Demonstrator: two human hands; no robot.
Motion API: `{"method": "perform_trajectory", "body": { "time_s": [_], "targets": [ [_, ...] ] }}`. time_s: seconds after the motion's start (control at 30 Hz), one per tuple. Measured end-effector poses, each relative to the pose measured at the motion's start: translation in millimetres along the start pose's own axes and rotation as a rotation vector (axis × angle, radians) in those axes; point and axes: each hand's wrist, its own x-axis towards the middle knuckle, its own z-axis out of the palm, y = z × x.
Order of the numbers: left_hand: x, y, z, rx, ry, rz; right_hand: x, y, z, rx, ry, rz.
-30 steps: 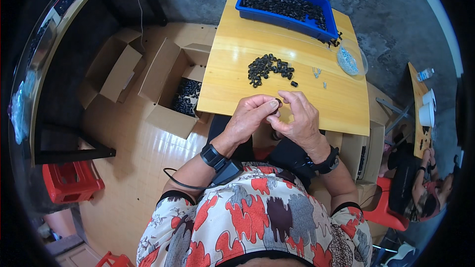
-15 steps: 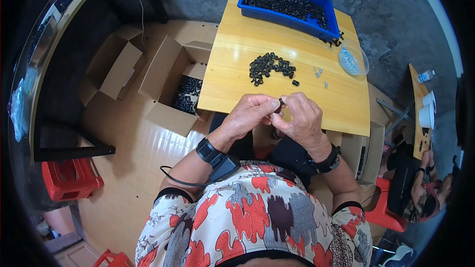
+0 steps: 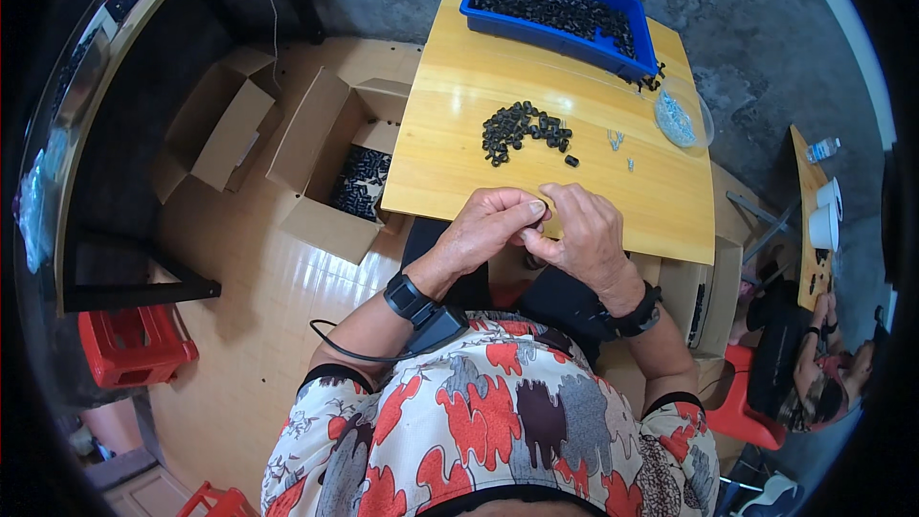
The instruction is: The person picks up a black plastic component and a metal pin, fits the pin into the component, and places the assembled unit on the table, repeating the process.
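Note:
Over the table's near edge, my left hand (image 3: pixel 490 228) pinches a small black part (image 3: pixel 545 213) between thumb and fingers. My right hand (image 3: pixel 586 235) is close against it, thumb and forefinger curled about the same part, most of which the fingers hide. Beyond my hands a pile of short black cylindrical pieces (image 3: pixel 507 133) lies on the yellow wooden table (image 3: pixel 436 148). One black piece (image 3: pixel 571 161) rests apart, nearer to me. A few small metal pins (image 3: pixel 615 140) lie to the right of the pile.
A blue tray (image 3: pixel 536 32) full of black pieces stands at the table's far side. Beside it is a clear bowl (image 3: pixel 680 120) of small pale-blue and silver pieces. An open cardboard box (image 3: pixel 330 225) holding black parts is on the left. Far right, another person (image 3: pixel 814 369) sits at a table.
My left hand has shifted slightly downward, and the right forefinger has lifted a little off the black part. The pile and the pins have not moved.

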Motion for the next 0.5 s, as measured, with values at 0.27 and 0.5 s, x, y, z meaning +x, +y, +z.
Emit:
{"method": "perform_trajectory", "body": {
  "time_s": [0.27,0.5],
  "targets": [
    [0.7,5.0,2.5,0.131,0.021,0.021,5.0,3.8,-7.1,-0.145,-0.128,-0.076],
    [4.1,5.0,-4.6,0.319,-0.05,0.017,0.5,6.8,-6.9,-0.154,-0.139,-0.107]
  ]
}}
